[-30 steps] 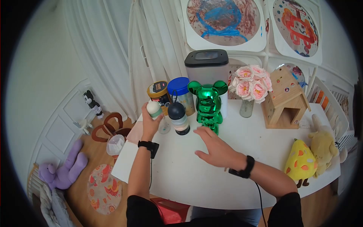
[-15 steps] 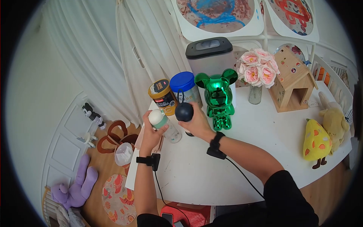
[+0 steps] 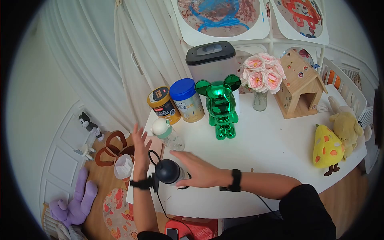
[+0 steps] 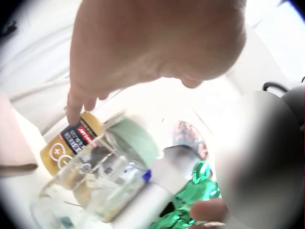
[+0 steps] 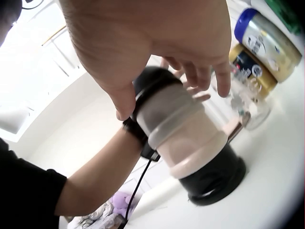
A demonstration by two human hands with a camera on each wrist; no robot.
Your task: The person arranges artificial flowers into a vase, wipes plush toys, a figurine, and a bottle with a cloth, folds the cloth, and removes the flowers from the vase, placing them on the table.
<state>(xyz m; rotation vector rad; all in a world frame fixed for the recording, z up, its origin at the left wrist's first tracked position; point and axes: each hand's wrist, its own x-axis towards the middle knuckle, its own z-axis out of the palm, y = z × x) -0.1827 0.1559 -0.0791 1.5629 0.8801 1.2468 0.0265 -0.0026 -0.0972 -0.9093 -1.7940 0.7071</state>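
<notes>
A tiered container (image 5: 190,133) with a round black lid (image 3: 167,171), a loop and a black base is at the table's front left, its base close over the tabletop. My right hand (image 3: 202,170) is beside it, thumb against its side and the other fingers stretched past it, apart from the wall in the right wrist view. My left hand (image 3: 141,154) is raised to its left with fingers spread, holding nothing. Behind stands a clear bottle (image 3: 174,140) with a white and green lid, also large in the left wrist view (image 4: 95,176).
A gold tub (image 3: 165,108), a blue-lidded tub (image 3: 187,102) and a shiny green bear figure (image 3: 221,106) stand behind. Further right are pink roses (image 3: 262,74) in a glass vase, a wooden house (image 3: 300,90) and plush toys (image 3: 328,148). A dark-lidded bin (image 3: 212,64) stands at the back.
My right hand reached the black-lidded container, gripped it and brought it towards the front left, then its fingers straightened. My left hand let go of the white-and-green-lidded bottle and drew back left.
</notes>
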